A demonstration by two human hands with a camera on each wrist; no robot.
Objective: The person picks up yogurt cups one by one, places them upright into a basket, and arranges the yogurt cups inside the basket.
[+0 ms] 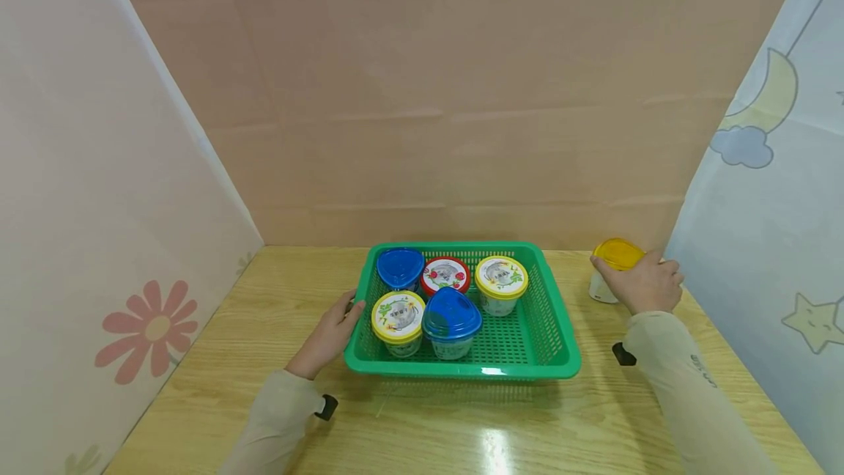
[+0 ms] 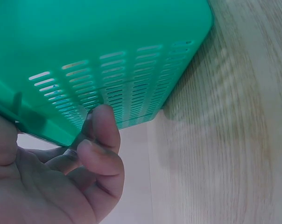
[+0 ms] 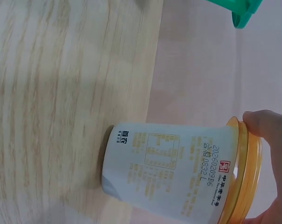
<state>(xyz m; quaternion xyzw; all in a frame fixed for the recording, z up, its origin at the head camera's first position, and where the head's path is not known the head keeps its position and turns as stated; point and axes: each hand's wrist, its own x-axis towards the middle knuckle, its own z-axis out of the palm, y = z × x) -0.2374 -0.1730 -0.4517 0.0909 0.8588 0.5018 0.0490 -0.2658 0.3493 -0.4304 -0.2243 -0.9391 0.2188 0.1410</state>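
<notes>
A green plastic basket (image 1: 461, 370) holds several lidded yogurt cups. My left hand (image 1: 332, 332) grips its left rim, thumb above; in the left wrist view the curled fingers (image 2: 106, 128) lie against the slotted side wall. Off to the right, my right hand (image 1: 649, 284) holds a white yogurt cup (image 1: 601, 289) by its orange-yellow lid (image 1: 616, 253). The right wrist view shows the printed side of this cup (image 3: 169, 168), upright with its base at the tabletop, and a fingertip pressed to the lid's edge. Most of the other fingers there are hidden.
In the basket are two cups with blue lids (image 1: 451, 314), one with a red-rimmed lid (image 1: 445, 275) and two with yellow-rimmed lids (image 1: 501, 276). A wooden table (image 1: 409, 431) lies beneath, with a tan backdrop (image 1: 461, 94) behind and patterned panels at both sides.
</notes>
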